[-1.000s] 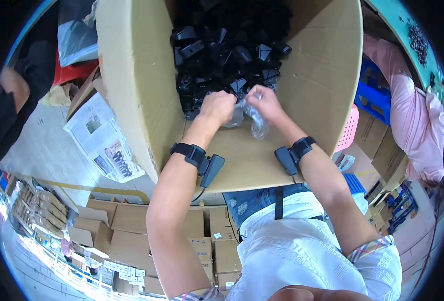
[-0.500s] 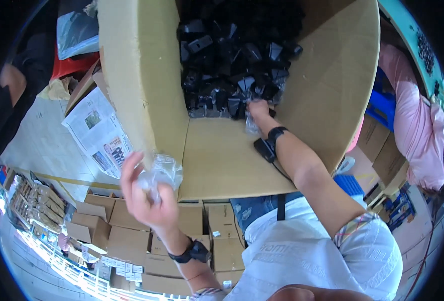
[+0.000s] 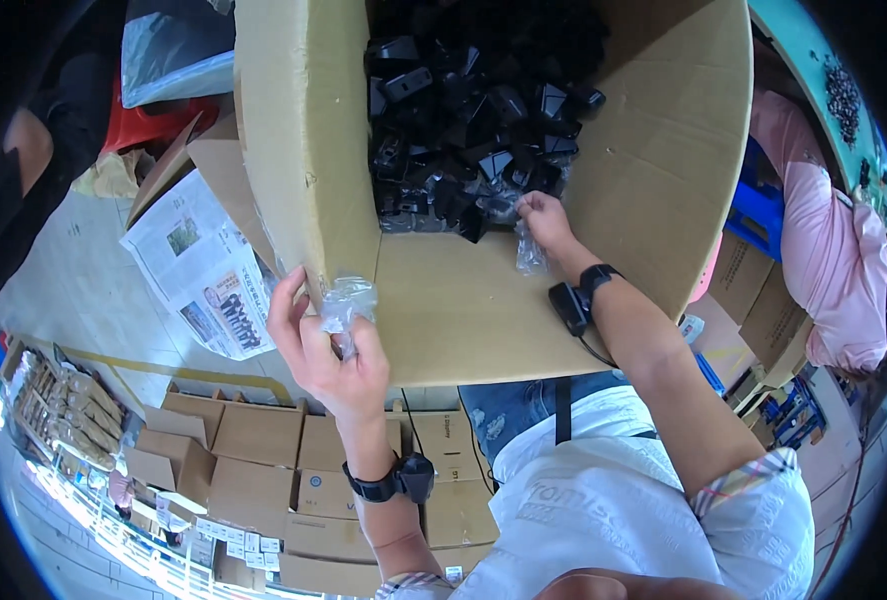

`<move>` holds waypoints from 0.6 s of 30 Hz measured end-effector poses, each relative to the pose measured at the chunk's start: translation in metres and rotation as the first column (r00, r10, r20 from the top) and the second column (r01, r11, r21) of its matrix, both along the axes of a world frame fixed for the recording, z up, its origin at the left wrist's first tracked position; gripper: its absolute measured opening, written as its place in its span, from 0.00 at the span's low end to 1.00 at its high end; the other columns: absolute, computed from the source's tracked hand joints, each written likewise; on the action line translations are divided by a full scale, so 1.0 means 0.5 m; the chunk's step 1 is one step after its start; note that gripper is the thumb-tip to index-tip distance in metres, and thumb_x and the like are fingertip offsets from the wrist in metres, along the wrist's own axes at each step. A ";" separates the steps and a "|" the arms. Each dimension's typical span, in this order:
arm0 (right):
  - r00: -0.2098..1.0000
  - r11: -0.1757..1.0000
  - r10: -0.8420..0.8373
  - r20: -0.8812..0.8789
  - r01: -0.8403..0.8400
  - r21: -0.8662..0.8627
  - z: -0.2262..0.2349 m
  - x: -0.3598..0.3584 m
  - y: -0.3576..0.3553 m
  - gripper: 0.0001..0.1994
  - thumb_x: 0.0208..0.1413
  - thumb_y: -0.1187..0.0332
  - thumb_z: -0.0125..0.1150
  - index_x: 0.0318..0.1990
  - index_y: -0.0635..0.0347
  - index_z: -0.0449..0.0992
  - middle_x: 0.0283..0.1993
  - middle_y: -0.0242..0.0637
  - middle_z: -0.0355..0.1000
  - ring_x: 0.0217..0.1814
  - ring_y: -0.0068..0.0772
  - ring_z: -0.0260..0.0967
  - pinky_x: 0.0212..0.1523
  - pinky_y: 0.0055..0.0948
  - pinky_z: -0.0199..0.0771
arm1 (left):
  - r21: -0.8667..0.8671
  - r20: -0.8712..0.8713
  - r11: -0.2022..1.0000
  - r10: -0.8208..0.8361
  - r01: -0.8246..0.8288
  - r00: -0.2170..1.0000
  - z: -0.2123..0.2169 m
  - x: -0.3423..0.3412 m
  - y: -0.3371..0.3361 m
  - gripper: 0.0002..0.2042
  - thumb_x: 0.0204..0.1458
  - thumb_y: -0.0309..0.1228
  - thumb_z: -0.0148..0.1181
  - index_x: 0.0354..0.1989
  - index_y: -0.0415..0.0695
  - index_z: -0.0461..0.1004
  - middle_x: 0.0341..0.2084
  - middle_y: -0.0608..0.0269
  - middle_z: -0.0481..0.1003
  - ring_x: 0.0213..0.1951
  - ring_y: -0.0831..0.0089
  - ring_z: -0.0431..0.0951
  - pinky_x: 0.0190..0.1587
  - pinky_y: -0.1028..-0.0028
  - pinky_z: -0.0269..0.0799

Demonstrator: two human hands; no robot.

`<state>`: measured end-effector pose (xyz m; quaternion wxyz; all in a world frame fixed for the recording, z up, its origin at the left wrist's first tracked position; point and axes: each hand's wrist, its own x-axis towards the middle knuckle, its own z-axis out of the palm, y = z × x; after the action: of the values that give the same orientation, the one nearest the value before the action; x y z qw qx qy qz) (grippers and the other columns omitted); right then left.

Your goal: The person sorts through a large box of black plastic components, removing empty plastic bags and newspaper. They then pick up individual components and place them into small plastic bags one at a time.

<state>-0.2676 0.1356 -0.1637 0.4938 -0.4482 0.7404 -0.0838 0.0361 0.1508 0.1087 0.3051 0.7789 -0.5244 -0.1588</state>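
Note:
A large cardboard box (image 3: 483,340) stands open in front of me, with a heap of black plastic parts (image 3: 493,110) at its far end. Crumpled clear plastic bags (image 3: 349,304) are gripped in my left hand (image 3: 335,358), at the box's near left corner. Inside the box, my right hand (image 3: 551,222) pinches another clear plastic bag (image 3: 531,250) at the near edge of the heap. That bag hangs toward me from the fingers. More clear plastic shows among the black parts. Each wrist wears a black strap with a small device.
Left of the box lie a newspaper sheet (image 3: 203,265) and an open carton. Cardboard boxes (image 3: 253,435) stand behind the left forearm. At the right are a person in pink (image 3: 833,230), a blue stool (image 3: 758,210) and a green table (image 3: 813,60) with small black pieces.
My left hand has moved right and up, close against the box edge, still holding the plastic. My right hand has shifted slightly right, pulling the bag along.

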 end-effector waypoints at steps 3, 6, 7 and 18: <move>0.985 0.997 -0.037 0.169 0.047 -0.057 0.071 0.000 -0.025 0.04 0.52 0.72 0.57 0.28 0.61 0.73 0.29 0.27 0.70 0.28 0.18 0.62 0.29 0.22 0.62 | -0.004 0.016 1.000 -0.007 0.008 1.000 0.006 0.001 0.005 0.05 0.41 0.18 0.53 0.26 0.34 0.64 0.50 0.45 0.68 0.49 0.49 0.71 0.48 0.60 0.72; 0.962 0.984 -0.161 0.221 0.140 0.109 0.089 -0.007 -0.044 0.05 0.52 0.72 0.57 0.26 0.59 0.70 0.29 0.26 0.69 0.28 0.17 0.60 0.29 0.21 0.61 | -0.021 0.013 1.000 -0.010 0.011 1.000 -0.008 0.000 0.006 0.06 0.41 0.18 0.53 0.26 0.34 0.63 0.50 0.45 0.68 0.49 0.49 0.71 0.48 0.60 0.72; 0.989 0.983 -0.082 0.121 0.061 0.173 0.089 -0.016 -0.048 0.05 0.51 0.73 0.58 0.26 0.58 0.69 0.29 0.25 0.69 0.28 0.17 0.59 0.29 0.21 0.61 | -0.028 -0.003 0.999 -0.015 0.015 1.000 -0.014 -0.002 0.007 0.06 0.41 0.18 0.53 0.26 0.34 0.62 0.50 0.45 0.68 0.49 0.49 0.70 0.49 0.60 0.71; 0.827 0.898 0.409 -0.386 -0.440 0.009 0.122 -0.003 -0.092 0.16 0.51 0.57 0.58 0.41 0.59 0.74 0.31 0.46 0.76 0.37 0.50 0.75 0.41 0.44 0.74 | -0.033 -0.025 0.999 -0.011 0.010 1.000 0.001 0.000 0.006 0.07 0.40 0.18 0.53 0.22 0.35 0.60 0.50 0.45 0.67 0.49 0.50 0.70 0.48 0.61 0.72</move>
<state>-0.2691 0.0895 -0.1028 0.3295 -0.6286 0.6991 0.0864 0.0361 0.1537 0.1092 0.3236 0.7689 -0.5272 -0.1618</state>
